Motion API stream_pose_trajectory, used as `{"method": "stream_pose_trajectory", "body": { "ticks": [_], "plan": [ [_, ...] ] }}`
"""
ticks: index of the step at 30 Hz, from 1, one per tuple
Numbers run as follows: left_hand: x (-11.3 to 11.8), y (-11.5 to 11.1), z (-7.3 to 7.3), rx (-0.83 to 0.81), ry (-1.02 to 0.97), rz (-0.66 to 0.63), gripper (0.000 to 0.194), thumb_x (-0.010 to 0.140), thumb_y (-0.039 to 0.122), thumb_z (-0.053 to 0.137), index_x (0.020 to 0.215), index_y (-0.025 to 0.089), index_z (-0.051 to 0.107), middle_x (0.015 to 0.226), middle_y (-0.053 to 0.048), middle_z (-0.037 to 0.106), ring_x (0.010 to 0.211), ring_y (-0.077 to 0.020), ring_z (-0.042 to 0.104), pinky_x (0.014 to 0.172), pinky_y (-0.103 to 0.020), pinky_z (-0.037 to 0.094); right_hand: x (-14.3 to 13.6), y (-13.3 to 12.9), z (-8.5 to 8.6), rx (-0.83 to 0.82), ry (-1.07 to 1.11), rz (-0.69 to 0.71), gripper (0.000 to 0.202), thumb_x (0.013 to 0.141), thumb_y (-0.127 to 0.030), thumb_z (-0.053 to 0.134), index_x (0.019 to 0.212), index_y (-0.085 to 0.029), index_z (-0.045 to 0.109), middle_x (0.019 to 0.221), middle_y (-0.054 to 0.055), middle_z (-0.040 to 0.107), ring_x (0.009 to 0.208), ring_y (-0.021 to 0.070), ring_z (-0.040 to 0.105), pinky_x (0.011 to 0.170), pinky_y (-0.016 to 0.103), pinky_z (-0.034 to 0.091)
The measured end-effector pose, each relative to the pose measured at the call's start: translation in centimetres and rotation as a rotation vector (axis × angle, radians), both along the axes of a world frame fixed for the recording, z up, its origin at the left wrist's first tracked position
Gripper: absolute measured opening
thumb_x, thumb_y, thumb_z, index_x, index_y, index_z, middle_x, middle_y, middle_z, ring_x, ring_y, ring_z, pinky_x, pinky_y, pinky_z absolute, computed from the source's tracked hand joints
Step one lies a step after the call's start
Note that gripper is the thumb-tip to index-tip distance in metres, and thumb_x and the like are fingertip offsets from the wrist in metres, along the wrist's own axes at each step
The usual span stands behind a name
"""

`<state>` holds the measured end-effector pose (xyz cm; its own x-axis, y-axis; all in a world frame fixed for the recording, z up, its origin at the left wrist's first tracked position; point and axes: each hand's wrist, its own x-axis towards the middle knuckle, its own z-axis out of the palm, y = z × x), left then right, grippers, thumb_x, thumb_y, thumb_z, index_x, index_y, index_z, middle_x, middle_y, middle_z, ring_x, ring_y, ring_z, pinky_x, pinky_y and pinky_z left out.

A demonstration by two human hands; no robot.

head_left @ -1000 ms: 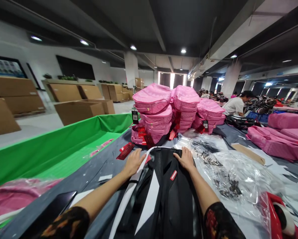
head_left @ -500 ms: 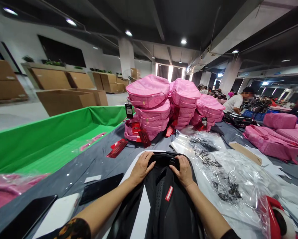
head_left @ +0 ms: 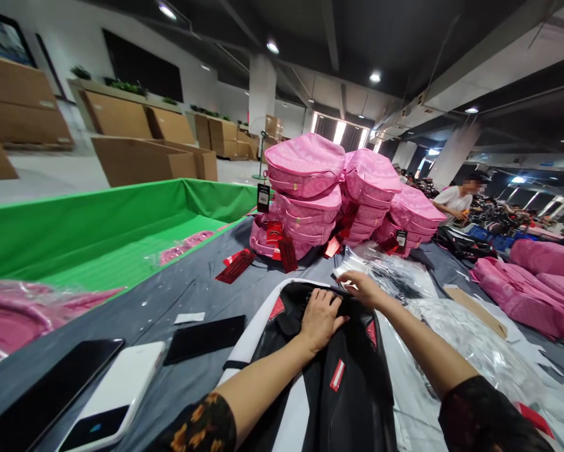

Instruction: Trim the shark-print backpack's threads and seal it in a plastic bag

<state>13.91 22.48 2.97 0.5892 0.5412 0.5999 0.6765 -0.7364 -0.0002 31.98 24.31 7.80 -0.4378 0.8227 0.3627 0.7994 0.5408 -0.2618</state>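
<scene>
A black and white backpack with a small red label lies in front of me, its top end pointing away. My left hand is on the upper part of the bag, fingers curled over the dark fabric near the top and thumb out to the side. Its fingertips are partly hidden in the folds. Just above the bag's top right edge is my right hand, fingers stretched out and apart; whether they touch the rim I cannot tell.
Stacked pink backpacks with red tags stand beyond. Clear plastic bags lie to the right. A white power bank and dark phones sit at left, beside a green-lined bin. A co-worker stands far right.
My left hand has shifted right, from the bag's top left rim to its upper middle. My right hand has come off its grip and moved up to the top edge. The view has turned left.
</scene>
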Motion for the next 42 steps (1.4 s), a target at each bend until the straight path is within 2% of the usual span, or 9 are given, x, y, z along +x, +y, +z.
{"method": "stream_pose_trajectory", "body": {
  "ticks": [3,12,15,18,21,29,32,36,42],
  "plan": [
    [-0.2,-0.3,-1.1,0.038,0.013,0.008,0.054,0.086,0.046,0.071,0.128,0.015,0.061,0.122,-0.015,0.065,0.120,-0.0324,0.056,0.107,-0.051,0.040,-3.6,3.5,1.1,-0.013,-0.081,0.161,0.052,0.080,0.000,0.059,0.127,-0.024,0.065,0.127,0.007,0.062,0.111,0.0172,0.062,0.093,0.026,0.048],
    [-5.6,1.4,-0.5,0.255,-0.149,-0.266,0.027,0.098,0.020,0.046,0.117,0.016,0.065,0.112,-0.009,0.071,0.109,-0.0197,0.065,0.110,-0.040,0.045,-7.9,9.4,0.0,0.036,-0.270,0.341,0.039,0.079,-0.002,0.068,0.112,-0.021,0.070,0.105,0.004,0.064,0.089,0.0140,0.065,0.073,0.020,0.047],
    [-8.6,3.8,0.9,-0.063,-0.271,0.039,0.035,0.097,0.019,0.043,0.126,0.019,0.063,0.128,-0.009,0.066,0.125,-0.0218,0.057,0.116,-0.041,0.037,-8.0,9.9,-0.6,0.072,-0.283,0.338,0.034,0.082,-0.007,0.070,0.112,-0.023,0.070,0.103,0.004,0.063,0.089,0.0143,0.064,0.073,0.020,0.046],
    [-10.2,6.9,1.6,-0.442,-0.280,0.324,0.036,0.097,0.022,0.041,0.124,0.018,0.065,0.129,-0.011,0.066,0.119,-0.0263,0.062,0.100,-0.039,0.050,-9.0,10.2,-1.0,0.113,-0.288,0.325,0.021,0.089,-0.014,0.066,0.108,-0.023,0.070,0.105,0.005,0.063,0.095,0.0154,0.063,0.079,0.023,0.046],
    [-10.6,8.8,1.2,-0.549,-0.261,0.342,0.037,0.099,0.025,0.036,0.115,0.023,0.070,0.111,-0.007,0.074,0.103,-0.0248,0.070,0.085,-0.033,0.054,-10.1,10.2,-1.0,0.138,-0.325,0.334,0.014,0.096,-0.019,0.060,0.105,-0.020,0.071,0.103,0.006,0.063,0.095,0.0157,0.062,0.080,0.023,0.046],
    [-10.8,8.3,-0.2,-0.510,-0.259,0.300,0.043,0.097,0.018,0.032,0.124,0.026,0.064,0.119,-0.006,0.072,0.109,-0.0253,0.067,0.089,-0.036,0.052,-11.7,9.7,1.6,0.115,-0.483,0.459,0.019,0.100,-0.019,0.050,0.104,-0.022,0.068,0.098,0.004,0.062,0.094,0.0168,0.056,0.080,0.024,0.044],
    [-10.9,8.5,-0.5,-0.485,-0.265,0.276,0.041,0.099,0.024,0.031,0.125,0.025,0.063,0.126,-0.006,0.069,0.113,-0.0248,0.065,0.093,-0.036,0.051,-9.9,9.4,2.8,0.062,-0.477,0.461,0.018,0.098,-0.018,0.051,0.088,-0.020,0.066,0.093,0.004,0.060,0.092,0.0174,0.054,0.080,0.026,0.043],
    [-11.1,8.8,-1.1,-0.496,-0.281,0.276,0.042,0.100,0.028,0.030,0.127,0.023,0.062,0.130,-0.007,0.066,0.118,-0.0255,0.063,0.098,-0.037,0.049,-2.1,5.8,2.7,-0.022,-0.379,0.367,0.023,0.095,-0.022,0.053,0.074,-0.021,0.061,0.082,0.004,0.058,0.083,0.0179,0.053,0.078,0.028,0.043],
    [-10.7,8.6,-1.9,-0.524,-0.316,0.264,0.045,0.099,0.033,0.028,0.128,0.025,0.062,0.130,-0.007,0.066,0.116,-0.0289,0.063,0.096,-0.040,0.049,7.8,-3.5,-1.8,-0.012,-0.060,-0.056,0.039,0.100,-0.041,0.037,0.086,-0.020,0.067,0.083,0.008,0.060,0.079,0.0196,0.057,0.074,0.032,0.047]
  ]
}}
